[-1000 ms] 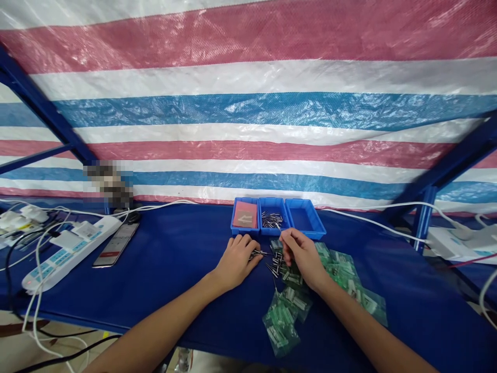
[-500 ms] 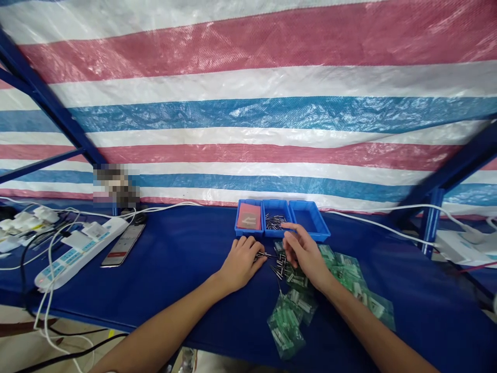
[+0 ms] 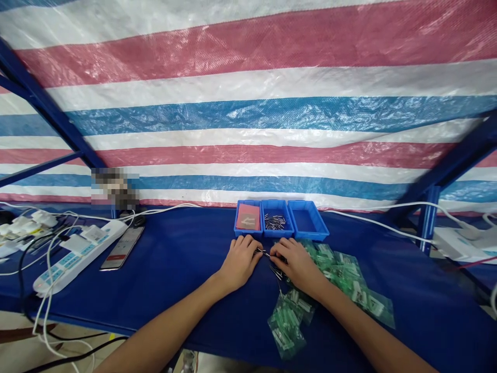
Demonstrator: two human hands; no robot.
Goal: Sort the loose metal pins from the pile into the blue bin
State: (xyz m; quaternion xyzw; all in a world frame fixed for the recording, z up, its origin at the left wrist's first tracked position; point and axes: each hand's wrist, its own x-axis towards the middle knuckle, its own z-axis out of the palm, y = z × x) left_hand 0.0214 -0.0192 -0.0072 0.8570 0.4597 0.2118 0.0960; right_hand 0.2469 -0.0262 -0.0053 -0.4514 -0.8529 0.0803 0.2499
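My left hand (image 3: pixel 241 263) rests on the blue table with its fingers curled round thin dark-and-silver metal rods (image 3: pixel 264 252). My right hand (image 3: pixel 297 263) meets it from the other side, thumb and fingertips closed on the end of a rod that sticks out of the left hand. Loose rods (image 3: pixel 276 273) of the same look lie below and between the hands, partly hidden by the right one. Under and beside my right wrist are green-tinted clear plastic packets (image 3: pixel 345 277). More packets (image 3: pixel 286 324) lie nearer the table's front edge.
Three blue bins stand behind my hands: the left bin (image 3: pixel 236 226) holds a pink card, the middle bin (image 3: pixel 290 226) holds rods, and the right bin (image 3: pixel 325 228) is beside them. At left are a phone (image 3: pixel 123 248), a power strip (image 3: pixel 73 261) and cables. Striped sheeting (image 3: pixel 248 119) hangs behind.
My right hand has come down and left from in front of the bins to the rods at my left hand, closing its fingers there. The left hand has stayed in place.
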